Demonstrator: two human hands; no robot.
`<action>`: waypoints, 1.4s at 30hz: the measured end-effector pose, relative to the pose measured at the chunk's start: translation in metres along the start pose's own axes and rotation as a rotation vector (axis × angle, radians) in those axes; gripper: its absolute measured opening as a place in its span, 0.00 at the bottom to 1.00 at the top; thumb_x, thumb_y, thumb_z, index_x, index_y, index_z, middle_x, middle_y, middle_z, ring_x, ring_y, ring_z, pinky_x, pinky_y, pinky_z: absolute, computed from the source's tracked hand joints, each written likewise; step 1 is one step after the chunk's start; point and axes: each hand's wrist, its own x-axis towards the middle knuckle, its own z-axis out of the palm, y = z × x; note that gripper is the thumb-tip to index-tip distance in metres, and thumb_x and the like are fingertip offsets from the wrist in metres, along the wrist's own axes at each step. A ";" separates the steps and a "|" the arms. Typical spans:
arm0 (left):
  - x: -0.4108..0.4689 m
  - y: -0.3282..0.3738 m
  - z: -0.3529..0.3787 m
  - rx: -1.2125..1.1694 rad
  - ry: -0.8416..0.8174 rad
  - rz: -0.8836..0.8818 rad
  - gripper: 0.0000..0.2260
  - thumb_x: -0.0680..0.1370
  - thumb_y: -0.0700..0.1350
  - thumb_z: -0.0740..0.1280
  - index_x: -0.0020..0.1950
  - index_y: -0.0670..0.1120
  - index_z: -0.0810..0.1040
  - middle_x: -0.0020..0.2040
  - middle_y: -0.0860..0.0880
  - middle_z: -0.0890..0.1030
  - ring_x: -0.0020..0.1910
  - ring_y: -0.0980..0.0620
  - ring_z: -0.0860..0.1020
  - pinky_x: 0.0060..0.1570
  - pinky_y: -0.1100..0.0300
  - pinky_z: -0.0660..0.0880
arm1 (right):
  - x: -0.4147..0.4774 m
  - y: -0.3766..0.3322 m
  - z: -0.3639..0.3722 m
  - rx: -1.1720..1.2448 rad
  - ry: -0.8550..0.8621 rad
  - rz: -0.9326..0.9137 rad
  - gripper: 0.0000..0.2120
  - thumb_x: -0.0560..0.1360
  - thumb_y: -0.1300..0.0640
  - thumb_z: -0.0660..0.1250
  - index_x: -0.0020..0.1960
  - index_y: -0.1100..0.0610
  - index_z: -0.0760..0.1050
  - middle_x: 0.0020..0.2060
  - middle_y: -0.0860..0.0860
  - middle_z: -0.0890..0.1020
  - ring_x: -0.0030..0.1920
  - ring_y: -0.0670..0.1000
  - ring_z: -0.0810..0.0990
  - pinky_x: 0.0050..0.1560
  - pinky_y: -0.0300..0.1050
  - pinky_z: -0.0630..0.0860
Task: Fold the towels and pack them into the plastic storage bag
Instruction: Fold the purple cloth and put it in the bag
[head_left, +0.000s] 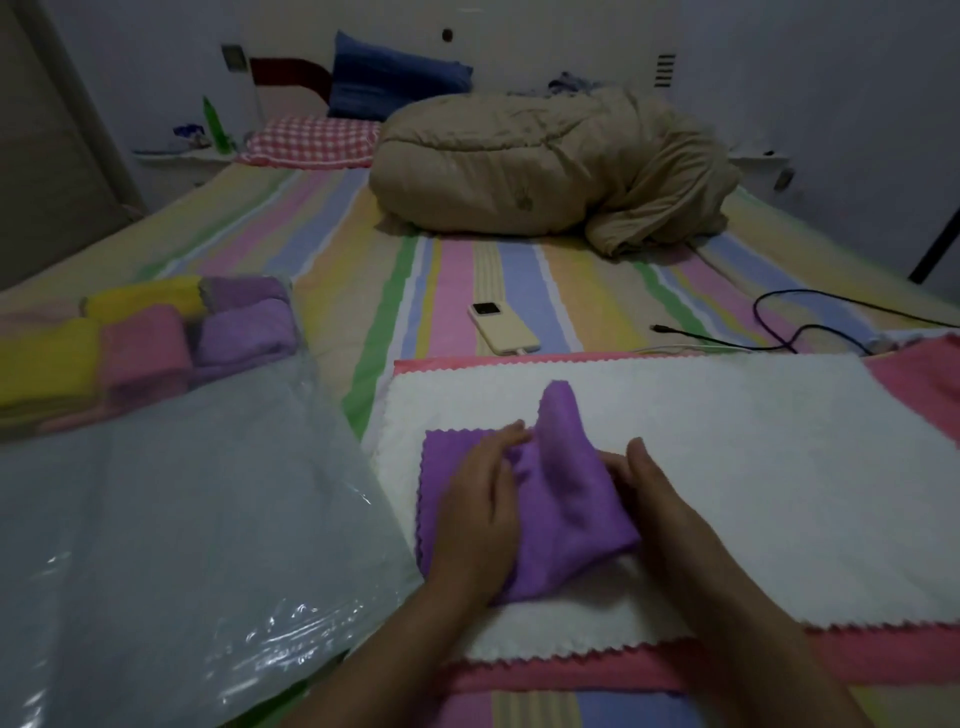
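Atop the white towel (727, 467), pressed the purple towel (566, 499) flat under the left hand (478, 509), fingers straight; gripped its raised fold, seemingly, with the right hand (644, 483).

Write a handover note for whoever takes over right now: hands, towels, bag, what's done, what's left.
Left hand: lies flat on the purple towel, fingers at its raised fold.
Right hand: grips that towel's right side.
The purple towel is half folded on a spread white towel, which lies on a spread pink towel.
The bag lies to the left, with folded towels in yellow, pink and purple at its far end.
Done: several towels folded and packed.
Left: finish folding the purple towel and bag it, then fold and pack the white and pink ones.
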 end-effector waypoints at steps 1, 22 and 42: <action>0.001 0.006 -0.008 -0.087 0.118 -0.079 0.15 0.79 0.42 0.53 0.57 0.49 0.77 0.57 0.54 0.80 0.57 0.59 0.77 0.59 0.60 0.74 | -0.005 0.000 0.009 -0.034 0.001 -0.064 0.35 0.65 0.27 0.62 0.63 0.48 0.76 0.60 0.44 0.81 0.61 0.42 0.77 0.66 0.46 0.70; 0.012 0.008 -0.084 -0.425 0.039 -0.903 0.08 0.78 0.36 0.61 0.56 0.39 0.74 0.49 0.44 0.80 0.41 0.53 0.78 0.29 0.63 0.74 | -0.003 0.027 0.117 -1.362 -0.117 -0.211 0.44 0.70 0.27 0.34 0.79 0.51 0.43 0.78 0.50 0.39 0.75 0.53 0.31 0.73 0.63 0.35; 0.018 0.039 -0.089 -0.215 -0.229 -0.799 0.09 0.74 0.42 0.71 0.52 0.44 0.76 0.41 0.46 0.77 0.33 0.52 0.73 0.24 0.67 0.67 | 0.002 -0.011 0.068 -0.098 0.010 0.245 0.21 0.74 0.57 0.67 0.65 0.58 0.70 0.55 0.56 0.80 0.54 0.56 0.80 0.54 0.53 0.79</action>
